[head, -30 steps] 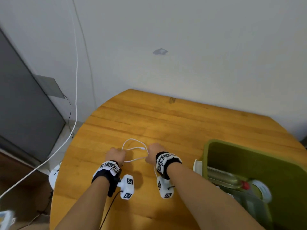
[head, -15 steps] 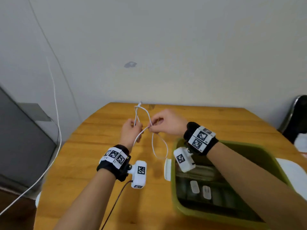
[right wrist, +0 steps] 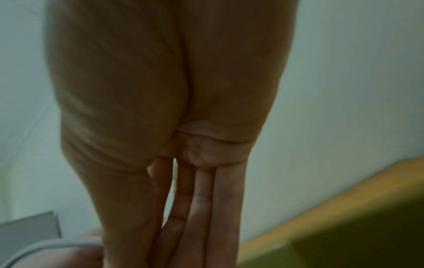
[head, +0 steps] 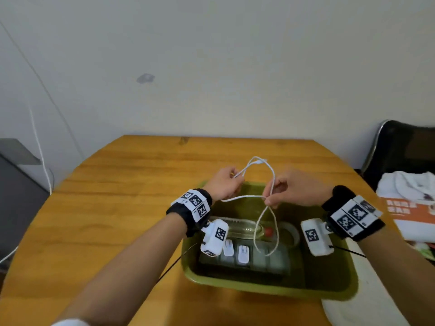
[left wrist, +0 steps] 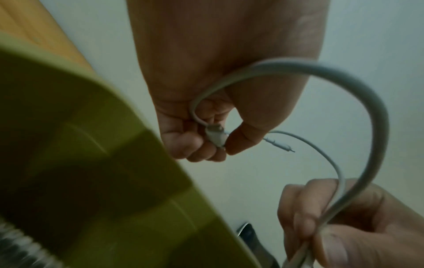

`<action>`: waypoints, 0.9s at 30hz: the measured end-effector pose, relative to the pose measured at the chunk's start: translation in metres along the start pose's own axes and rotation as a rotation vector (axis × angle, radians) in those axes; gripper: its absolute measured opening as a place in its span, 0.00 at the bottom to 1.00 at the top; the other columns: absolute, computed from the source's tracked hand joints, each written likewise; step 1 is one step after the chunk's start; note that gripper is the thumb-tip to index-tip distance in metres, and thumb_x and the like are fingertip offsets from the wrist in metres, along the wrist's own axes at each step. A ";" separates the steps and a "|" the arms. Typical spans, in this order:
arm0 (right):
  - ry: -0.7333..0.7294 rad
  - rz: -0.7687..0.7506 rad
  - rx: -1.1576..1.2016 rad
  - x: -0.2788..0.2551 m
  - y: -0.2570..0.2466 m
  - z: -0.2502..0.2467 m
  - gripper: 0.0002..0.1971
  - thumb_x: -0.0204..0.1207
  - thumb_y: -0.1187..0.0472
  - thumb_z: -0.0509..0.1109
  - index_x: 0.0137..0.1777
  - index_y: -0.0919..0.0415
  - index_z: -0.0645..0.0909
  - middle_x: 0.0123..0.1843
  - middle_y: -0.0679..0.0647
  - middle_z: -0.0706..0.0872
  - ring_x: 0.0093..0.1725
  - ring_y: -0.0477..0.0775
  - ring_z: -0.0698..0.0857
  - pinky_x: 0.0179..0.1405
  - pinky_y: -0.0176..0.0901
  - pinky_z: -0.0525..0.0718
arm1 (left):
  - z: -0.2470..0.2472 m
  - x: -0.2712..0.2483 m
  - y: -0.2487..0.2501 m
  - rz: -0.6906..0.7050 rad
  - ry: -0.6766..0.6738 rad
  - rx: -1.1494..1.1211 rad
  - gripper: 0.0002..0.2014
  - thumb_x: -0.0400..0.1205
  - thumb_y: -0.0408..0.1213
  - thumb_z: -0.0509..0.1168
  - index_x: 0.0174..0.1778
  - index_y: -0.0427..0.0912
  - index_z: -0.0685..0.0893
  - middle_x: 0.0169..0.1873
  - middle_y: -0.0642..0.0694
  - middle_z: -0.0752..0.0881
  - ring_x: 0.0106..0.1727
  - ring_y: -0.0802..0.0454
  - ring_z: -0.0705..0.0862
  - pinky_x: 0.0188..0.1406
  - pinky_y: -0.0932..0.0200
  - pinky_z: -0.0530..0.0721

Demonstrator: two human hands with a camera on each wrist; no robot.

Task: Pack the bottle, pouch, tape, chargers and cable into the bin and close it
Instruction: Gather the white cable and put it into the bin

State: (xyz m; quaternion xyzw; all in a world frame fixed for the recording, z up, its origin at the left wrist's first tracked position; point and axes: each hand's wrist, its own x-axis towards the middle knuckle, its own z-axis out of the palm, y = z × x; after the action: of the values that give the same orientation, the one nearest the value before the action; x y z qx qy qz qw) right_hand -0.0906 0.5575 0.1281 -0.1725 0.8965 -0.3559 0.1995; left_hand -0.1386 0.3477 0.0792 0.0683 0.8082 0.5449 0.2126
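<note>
**Access over the bin partly obstructed**

The green bin (head: 270, 288) is open at the top. Both hands sit above its far rim: left hand (head: 223, 184), right hand (head: 296, 189). Between them the white cable (head: 268, 222) hangs in a loop into the bin's middle. The floor carries a bottle (head: 244, 228), two chargers (head: 243, 254) and tape (head: 290, 234). The wooden table (head: 117, 208) lies open on the left and far sides. A chair (head: 400, 147) stands at far right.

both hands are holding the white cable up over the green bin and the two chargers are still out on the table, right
Not quite. Both hands do hold the white cable over the green bin, but the head view shows the two chargers already inside the bin.
</note>
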 end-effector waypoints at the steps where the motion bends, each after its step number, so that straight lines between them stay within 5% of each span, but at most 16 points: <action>1: -0.036 0.033 -0.007 -0.003 0.010 0.004 0.02 0.75 0.63 0.80 0.45 0.58 0.90 0.35 0.43 0.93 0.36 0.41 0.92 0.40 0.27 0.83 | 0.007 0.002 -0.004 -0.031 -0.028 0.040 0.04 0.83 0.33 0.60 0.43 0.42 0.72 0.27 0.43 0.81 0.17 0.53 0.72 0.14 0.66 0.69; 6: -0.305 0.143 -0.178 0.004 0.052 0.033 0.05 0.77 0.63 0.78 0.39 0.57 0.89 0.28 0.41 0.90 0.32 0.39 0.89 0.40 0.36 0.86 | 0.032 0.005 -0.030 -0.175 -0.205 0.314 0.01 0.84 0.32 0.60 0.49 0.38 0.75 0.30 0.44 0.84 0.24 0.49 0.80 0.24 0.57 0.82; 13: -0.496 0.291 -0.181 0.024 0.078 0.068 0.03 0.75 0.70 0.77 0.45 0.70 0.91 0.39 0.59 0.93 0.34 0.49 0.89 0.35 0.38 0.87 | 0.051 0.004 -0.059 -0.385 -0.305 0.558 0.15 0.85 0.32 0.57 0.66 0.35 0.80 0.57 0.34 0.89 0.47 0.40 0.89 0.55 0.43 0.90; 22: -0.443 0.330 -0.308 0.039 0.097 0.073 0.14 0.72 0.57 0.83 0.46 0.70 0.91 0.37 0.61 0.94 0.30 0.52 0.86 0.40 0.48 0.90 | 0.046 0.014 -0.064 -0.391 -0.113 0.658 0.18 0.85 0.37 0.62 0.71 0.39 0.81 0.65 0.39 0.84 0.61 0.42 0.84 0.57 0.54 0.82; 27: -0.292 0.294 -0.243 0.033 0.091 0.057 0.12 0.77 0.57 0.79 0.46 0.68 0.91 0.39 0.62 0.94 0.29 0.52 0.86 0.32 0.41 0.87 | 0.052 0.029 -0.042 -0.232 0.006 0.708 0.15 0.84 0.38 0.61 0.64 0.39 0.85 0.56 0.40 0.89 0.49 0.45 0.88 0.47 0.55 0.86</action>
State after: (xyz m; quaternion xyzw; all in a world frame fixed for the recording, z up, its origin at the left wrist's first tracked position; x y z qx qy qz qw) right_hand -0.1067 0.5722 0.0180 -0.1125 0.9099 -0.1837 0.3544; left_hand -0.1380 0.3853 0.0163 0.0440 0.9496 0.2042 0.2339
